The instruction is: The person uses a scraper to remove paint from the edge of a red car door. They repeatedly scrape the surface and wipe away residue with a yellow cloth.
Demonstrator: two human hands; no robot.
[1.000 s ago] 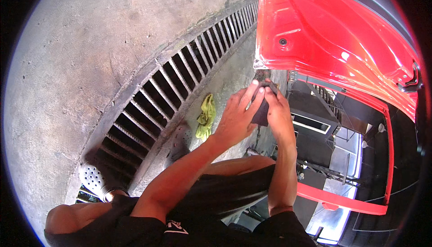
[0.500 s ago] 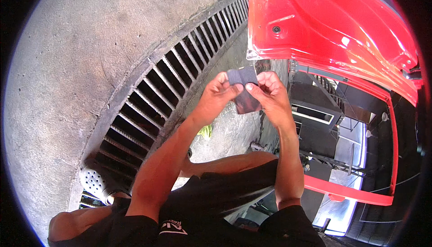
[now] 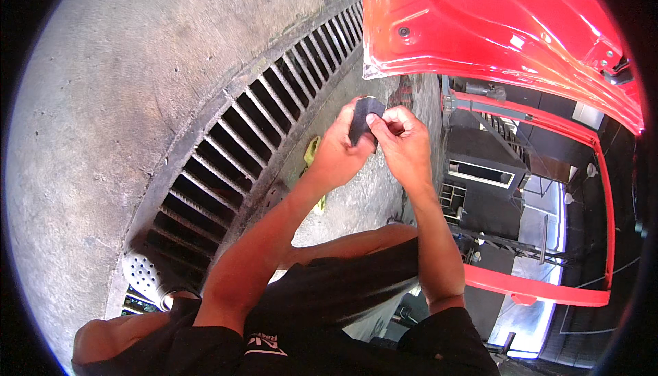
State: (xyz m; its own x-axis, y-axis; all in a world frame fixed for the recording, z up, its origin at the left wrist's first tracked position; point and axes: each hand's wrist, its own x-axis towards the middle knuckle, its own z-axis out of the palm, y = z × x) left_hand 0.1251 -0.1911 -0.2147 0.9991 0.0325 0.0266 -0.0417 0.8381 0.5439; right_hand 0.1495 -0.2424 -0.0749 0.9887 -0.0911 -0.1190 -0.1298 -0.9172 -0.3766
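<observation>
A small dark grey sheet that looks like folded sandpaper (image 3: 363,119) is held up in front of me. My left hand (image 3: 339,153) is closed around its lower and left side, fingers curled behind it. With thumb and bent fingers, my right hand (image 3: 406,144) pinches its right edge. Whether anything lies inside the fold is hidden. Beyond my hands, up and to the right, the glossy red vehicle panel (image 3: 466,30) stands apart from them.
A metal floor grate (image 3: 236,144) curves across the concrete floor (image 3: 123,102) at left. My foot, in a white clog with holes (image 3: 142,274), rests at its near end. A yellow-green item (image 3: 312,150) lies behind my left forearm. Red bars (image 3: 541,294) frame the right side.
The sandpaper has gone from a broad, flat piece held by both hands to a narrower, folded one. My left hand has wrapped around it. The view has shifted slightly.
</observation>
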